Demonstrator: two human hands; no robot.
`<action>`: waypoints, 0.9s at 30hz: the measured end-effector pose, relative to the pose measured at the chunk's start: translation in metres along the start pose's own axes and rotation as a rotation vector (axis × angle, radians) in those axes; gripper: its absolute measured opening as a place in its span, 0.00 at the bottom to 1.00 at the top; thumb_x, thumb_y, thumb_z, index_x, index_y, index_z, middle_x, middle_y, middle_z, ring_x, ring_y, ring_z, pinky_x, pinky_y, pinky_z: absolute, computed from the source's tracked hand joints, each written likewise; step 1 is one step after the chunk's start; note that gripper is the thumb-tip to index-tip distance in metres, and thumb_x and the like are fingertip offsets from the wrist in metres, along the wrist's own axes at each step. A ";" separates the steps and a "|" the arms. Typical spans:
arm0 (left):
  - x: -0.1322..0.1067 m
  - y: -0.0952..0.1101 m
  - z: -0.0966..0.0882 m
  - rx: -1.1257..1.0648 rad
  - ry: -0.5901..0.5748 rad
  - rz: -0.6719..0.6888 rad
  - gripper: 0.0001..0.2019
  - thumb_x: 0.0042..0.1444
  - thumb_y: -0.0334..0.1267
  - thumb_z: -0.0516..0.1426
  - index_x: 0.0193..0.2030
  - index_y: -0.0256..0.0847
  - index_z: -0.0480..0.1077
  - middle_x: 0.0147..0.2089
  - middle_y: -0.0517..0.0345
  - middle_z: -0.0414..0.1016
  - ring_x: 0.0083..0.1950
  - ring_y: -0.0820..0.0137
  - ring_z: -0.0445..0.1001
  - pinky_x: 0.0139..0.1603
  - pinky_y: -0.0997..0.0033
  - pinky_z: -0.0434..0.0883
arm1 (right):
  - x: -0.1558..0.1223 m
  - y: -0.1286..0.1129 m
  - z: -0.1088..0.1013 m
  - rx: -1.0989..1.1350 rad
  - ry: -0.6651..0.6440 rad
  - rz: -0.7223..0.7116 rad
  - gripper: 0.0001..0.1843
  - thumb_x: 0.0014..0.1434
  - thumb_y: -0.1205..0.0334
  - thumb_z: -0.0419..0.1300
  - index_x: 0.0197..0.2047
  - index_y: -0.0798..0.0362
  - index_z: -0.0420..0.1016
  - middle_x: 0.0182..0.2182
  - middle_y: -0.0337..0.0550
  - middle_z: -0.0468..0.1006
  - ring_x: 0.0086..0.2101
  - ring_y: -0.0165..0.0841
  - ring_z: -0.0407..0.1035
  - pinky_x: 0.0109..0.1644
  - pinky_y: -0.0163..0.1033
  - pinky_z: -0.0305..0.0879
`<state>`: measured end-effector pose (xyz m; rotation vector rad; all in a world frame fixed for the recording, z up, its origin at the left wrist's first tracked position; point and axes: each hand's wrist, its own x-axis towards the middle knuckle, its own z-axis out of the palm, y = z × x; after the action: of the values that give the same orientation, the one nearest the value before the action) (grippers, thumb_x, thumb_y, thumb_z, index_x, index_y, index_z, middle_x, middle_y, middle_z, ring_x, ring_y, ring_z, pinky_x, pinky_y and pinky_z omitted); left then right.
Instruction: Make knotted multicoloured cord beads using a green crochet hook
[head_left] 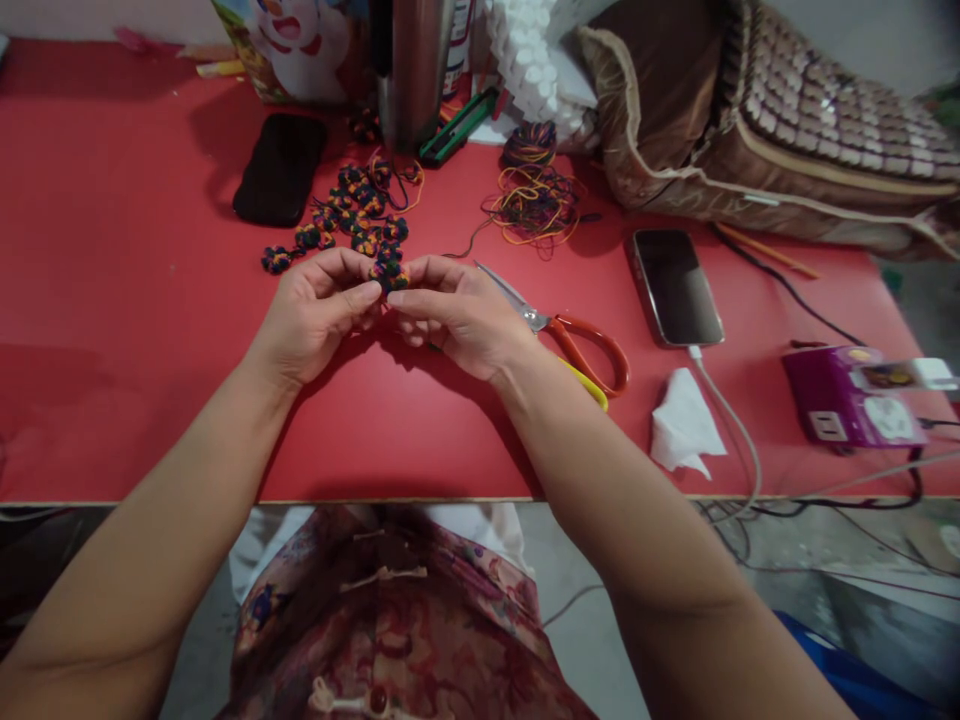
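Note:
Both hands meet over the red table, pinching one end of a crocheted yarn strand (388, 272) in dark blue, green, orange and pink. My left hand (322, 300) has thumb and forefinger closed on its left side. On the other side, my right hand (459, 308) grips it the same way; its lower fingers are partly hidden. The strand's bobbly, flower-like clusters trail back and left across the table. Behind my right hand lies a loose tangle of multicoloured yarn (536, 200). Orange-handled scissors (589, 350) rest beside my right wrist, with a yellow handle (583, 384) partly under it.
A black phone (279, 170) lies back left; another phone (677, 288) with a white cable lies right. Crumpled tissue (686, 425) and a purple power box (851, 400) sit further right. A metal flask (420, 75), green cutter (459, 128) and brown bag (750, 130) line the back.

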<state>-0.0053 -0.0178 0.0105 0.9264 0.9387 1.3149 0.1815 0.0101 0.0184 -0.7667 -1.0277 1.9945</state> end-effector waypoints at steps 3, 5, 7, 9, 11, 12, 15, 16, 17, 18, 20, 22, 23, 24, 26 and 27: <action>0.000 0.003 0.000 -0.007 -0.017 -0.025 0.17 0.43 0.41 0.85 0.33 0.45 0.85 0.30 0.61 0.80 0.26 0.74 0.71 0.27 0.70 0.70 | -0.002 -0.006 -0.001 -0.056 0.074 -0.076 0.19 0.50 0.67 0.79 0.43 0.53 0.78 0.32 0.31 0.80 0.24 0.23 0.69 0.26 0.31 0.63; 0.000 0.004 0.000 -0.005 -0.026 -0.040 0.15 0.44 0.38 0.83 0.33 0.44 0.85 0.30 0.60 0.80 0.24 0.76 0.69 0.24 0.71 0.68 | -0.003 -0.009 -0.002 -0.059 0.081 -0.084 0.15 0.54 0.65 0.77 0.43 0.53 0.79 0.31 0.31 0.78 0.24 0.23 0.68 0.26 0.31 0.62; 0.001 0.003 0.000 0.001 -0.038 -0.047 0.14 0.45 0.37 0.83 0.34 0.42 0.85 0.30 0.60 0.80 0.23 0.77 0.68 0.23 0.72 0.67 | -0.002 -0.009 -0.002 -0.061 0.039 -0.074 0.13 0.56 0.62 0.77 0.40 0.53 0.79 0.27 0.29 0.74 0.23 0.22 0.64 0.26 0.31 0.60; 0.001 0.003 0.000 -0.009 -0.035 -0.050 0.14 0.44 0.36 0.82 0.33 0.41 0.85 0.30 0.60 0.80 0.23 0.78 0.70 0.24 0.74 0.69 | -0.001 -0.006 -0.003 -0.070 -0.007 -0.082 0.14 0.54 0.61 0.79 0.37 0.53 0.78 0.25 0.28 0.73 0.22 0.21 0.61 0.26 0.30 0.58; 0.000 0.003 0.000 -0.027 -0.022 -0.062 0.15 0.43 0.36 0.83 0.34 0.41 0.86 0.32 0.59 0.81 0.25 0.77 0.72 0.26 0.75 0.73 | 0.001 -0.003 -0.003 -0.078 -0.026 -0.099 0.14 0.52 0.62 0.79 0.35 0.53 0.77 0.24 0.28 0.73 0.22 0.21 0.61 0.25 0.30 0.57; 0.000 0.002 0.000 -0.032 -0.019 -0.068 0.15 0.43 0.38 0.84 0.34 0.41 0.86 0.33 0.59 0.82 0.26 0.77 0.74 0.27 0.76 0.74 | 0.002 -0.001 -0.003 -0.076 -0.031 -0.108 0.14 0.52 0.63 0.78 0.35 0.53 0.77 0.23 0.28 0.73 0.21 0.21 0.61 0.25 0.30 0.57; -0.001 0.002 0.000 -0.022 -0.031 -0.059 0.19 0.42 0.44 0.86 0.36 0.42 0.87 0.36 0.58 0.84 0.30 0.76 0.77 0.30 0.77 0.77 | 0.003 0.000 -0.003 -0.053 -0.035 -0.116 0.12 0.52 0.65 0.76 0.34 0.53 0.77 0.22 0.28 0.73 0.21 0.21 0.61 0.25 0.30 0.58; -0.001 0.002 0.001 -0.012 -0.036 -0.048 0.20 0.42 0.46 0.86 0.37 0.43 0.88 0.36 0.58 0.84 0.31 0.76 0.78 0.30 0.78 0.77 | 0.002 -0.001 -0.003 -0.044 -0.037 -0.109 0.12 0.52 0.65 0.77 0.33 0.53 0.77 0.22 0.28 0.73 0.21 0.21 0.60 0.26 0.31 0.58; -0.001 0.002 0.001 0.001 -0.038 -0.035 0.21 0.42 0.47 0.86 0.38 0.44 0.88 0.37 0.58 0.84 0.31 0.76 0.78 0.31 0.78 0.77 | 0.001 -0.002 -0.003 -0.039 -0.039 -0.100 0.13 0.52 0.64 0.77 0.33 0.53 0.76 0.21 0.28 0.73 0.21 0.21 0.60 0.26 0.31 0.58; -0.001 0.002 0.000 0.016 -0.038 -0.022 0.21 0.42 0.48 0.86 0.39 0.45 0.88 0.37 0.59 0.84 0.31 0.76 0.77 0.30 0.77 0.77 | 0.000 -0.004 -0.003 -0.039 -0.038 -0.079 0.15 0.52 0.64 0.78 0.34 0.53 0.76 0.21 0.28 0.73 0.21 0.22 0.60 0.26 0.31 0.59; -0.001 0.004 0.000 0.044 -0.045 -0.011 0.20 0.45 0.48 0.85 0.40 0.47 0.88 0.36 0.60 0.83 0.30 0.75 0.75 0.29 0.75 0.75 | -0.002 -0.007 -0.002 -0.044 -0.023 -0.025 0.16 0.54 0.62 0.80 0.36 0.53 0.77 0.22 0.29 0.73 0.22 0.23 0.62 0.26 0.32 0.59; -0.002 0.006 -0.002 0.070 -0.063 -0.031 0.19 0.48 0.47 0.84 0.43 0.48 0.88 0.35 0.60 0.82 0.28 0.74 0.73 0.28 0.70 0.72 | -0.004 -0.010 0.000 -0.050 0.001 0.010 0.15 0.56 0.62 0.79 0.37 0.53 0.78 0.21 0.30 0.72 0.23 0.24 0.63 0.25 0.32 0.57; -0.002 0.006 -0.002 0.079 -0.072 -0.046 0.19 0.49 0.46 0.84 0.44 0.47 0.88 0.35 0.59 0.82 0.28 0.73 0.74 0.28 0.67 0.70 | -0.005 -0.010 0.001 -0.053 0.008 0.014 0.14 0.56 0.61 0.79 0.37 0.53 0.78 0.21 0.30 0.72 0.23 0.24 0.62 0.25 0.32 0.56; -0.002 0.007 -0.002 0.080 -0.078 -0.057 0.19 0.49 0.46 0.84 0.44 0.46 0.88 0.36 0.58 0.83 0.28 0.72 0.75 0.29 0.66 0.69 | -0.005 -0.009 0.001 -0.056 0.009 0.011 0.15 0.55 0.61 0.80 0.36 0.53 0.78 0.21 0.30 0.71 0.22 0.24 0.62 0.24 0.32 0.54; -0.003 0.007 -0.002 0.055 -0.071 -0.065 0.21 0.48 0.48 0.84 0.44 0.45 0.87 0.38 0.55 0.84 0.31 0.70 0.77 0.30 0.66 0.71 | -0.003 -0.007 0.002 -0.057 0.008 -0.011 0.18 0.52 0.59 0.82 0.34 0.53 0.77 0.20 0.29 0.71 0.21 0.23 0.61 0.24 0.32 0.55; -0.003 0.007 -0.002 0.034 -0.062 -0.066 0.21 0.47 0.49 0.84 0.44 0.44 0.87 0.39 0.55 0.84 0.31 0.70 0.78 0.31 0.67 0.73 | -0.003 -0.006 0.001 -0.051 0.014 -0.020 0.19 0.51 0.58 0.82 0.33 0.53 0.77 0.21 0.29 0.71 0.22 0.23 0.62 0.24 0.31 0.56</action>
<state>-0.0096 -0.0200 0.0165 0.9491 0.9381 1.2115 0.1839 0.0099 0.0246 -0.7935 -1.0782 1.9495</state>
